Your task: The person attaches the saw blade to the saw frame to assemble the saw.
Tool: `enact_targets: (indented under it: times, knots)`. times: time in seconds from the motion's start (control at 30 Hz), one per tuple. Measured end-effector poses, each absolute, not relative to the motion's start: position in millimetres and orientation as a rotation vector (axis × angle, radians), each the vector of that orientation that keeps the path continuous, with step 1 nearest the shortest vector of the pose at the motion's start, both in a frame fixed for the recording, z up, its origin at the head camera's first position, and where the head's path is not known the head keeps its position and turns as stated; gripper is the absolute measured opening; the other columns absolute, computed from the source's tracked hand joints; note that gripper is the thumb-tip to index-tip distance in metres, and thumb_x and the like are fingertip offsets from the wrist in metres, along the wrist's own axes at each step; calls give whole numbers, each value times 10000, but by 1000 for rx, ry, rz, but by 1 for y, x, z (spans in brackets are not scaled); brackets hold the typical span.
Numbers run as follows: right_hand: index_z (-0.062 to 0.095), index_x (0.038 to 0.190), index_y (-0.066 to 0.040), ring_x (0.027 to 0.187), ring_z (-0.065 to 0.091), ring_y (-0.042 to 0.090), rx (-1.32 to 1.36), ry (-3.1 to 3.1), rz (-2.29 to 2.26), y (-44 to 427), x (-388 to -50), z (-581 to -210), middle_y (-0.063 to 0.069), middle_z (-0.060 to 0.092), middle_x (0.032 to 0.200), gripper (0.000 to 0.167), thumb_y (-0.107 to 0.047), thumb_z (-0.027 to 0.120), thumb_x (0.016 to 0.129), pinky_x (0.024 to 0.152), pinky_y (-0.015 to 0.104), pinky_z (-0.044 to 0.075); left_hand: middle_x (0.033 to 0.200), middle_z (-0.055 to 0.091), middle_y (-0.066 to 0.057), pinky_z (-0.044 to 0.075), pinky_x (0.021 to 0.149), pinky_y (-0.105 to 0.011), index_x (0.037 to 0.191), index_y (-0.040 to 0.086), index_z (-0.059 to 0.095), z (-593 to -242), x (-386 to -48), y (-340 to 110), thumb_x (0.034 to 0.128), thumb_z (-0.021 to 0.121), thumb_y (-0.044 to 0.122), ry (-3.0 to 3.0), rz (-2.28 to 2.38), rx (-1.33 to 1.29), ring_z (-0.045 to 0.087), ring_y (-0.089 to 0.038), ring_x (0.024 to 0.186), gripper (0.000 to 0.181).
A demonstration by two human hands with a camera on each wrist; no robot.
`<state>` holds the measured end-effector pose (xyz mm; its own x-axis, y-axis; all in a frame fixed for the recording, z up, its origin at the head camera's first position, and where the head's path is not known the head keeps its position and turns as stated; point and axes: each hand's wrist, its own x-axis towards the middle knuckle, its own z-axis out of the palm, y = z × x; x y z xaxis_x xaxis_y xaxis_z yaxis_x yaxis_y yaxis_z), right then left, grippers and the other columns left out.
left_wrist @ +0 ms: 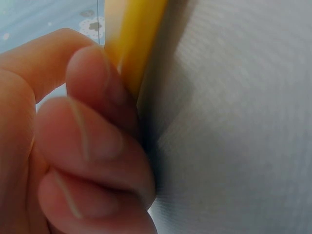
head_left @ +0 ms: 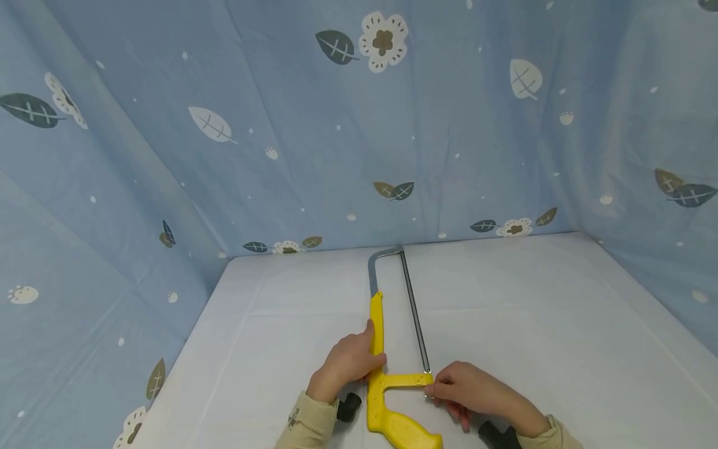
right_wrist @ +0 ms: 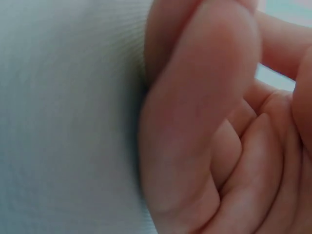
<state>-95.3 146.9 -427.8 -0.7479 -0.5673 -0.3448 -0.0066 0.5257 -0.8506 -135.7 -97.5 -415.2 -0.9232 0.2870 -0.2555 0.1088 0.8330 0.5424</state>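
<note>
A hacksaw (head_left: 376, 399) with a yellow handle and grey metal front bow lies on the white-covered table, handle toward me. Its blade (head_left: 414, 308) runs along the right side, fixed at both ends. My left hand (head_left: 349, 360) grips the yellow frame from the left; the left wrist view shows curled fingers against its edge. At the blade's near end, my right hand (head_left: 473, 388) pinches a small metal tension screw (head_left: 429, 396) below the yellow arm. Fingertips largely cover that screw. In the right wrist view only curled fingers and white cloth show, the screw hidden.
The white tablecloth (head_left: 291, 337) spreads around the saw. Blue curtain (head_left: 314, 137) with leaf and flower prints stands along the back and both sides. Dark wrist devices sit at the left wrist (head_left: 349, 407) and right wrist (head_left: 498, 435), close to the table.
</note>
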Motion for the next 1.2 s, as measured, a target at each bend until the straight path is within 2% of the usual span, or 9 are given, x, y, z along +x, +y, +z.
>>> enact_targets:
  times: [0.4, 1.2]
  knots:
    - [554, 744, -86, 346, 473, 120, -417, 2161, -1230, 148, -98, -426, 3, 511, 483, 345, -422, 573, 823, 357, 258, 406, 517, 497, -20, 371, 383, -261, 1420, 39, 193, -415, -137, -97, 802, 562, 311, 2683, 760, 291, 467, -152, 365, 769]
    - [551, 650, -83, 342, 479, 113, -444, 2148, -1229, 151, -98, -425, -8, 505, 468, 391, -427, 553, 836, 349, 248, 399, 512, 496, -14, 362, 379, -258, 1422, 43, 192, -416, -138, -97, 803, 560, 316, 2691, 750, 296, 469, -149, 365, 770]
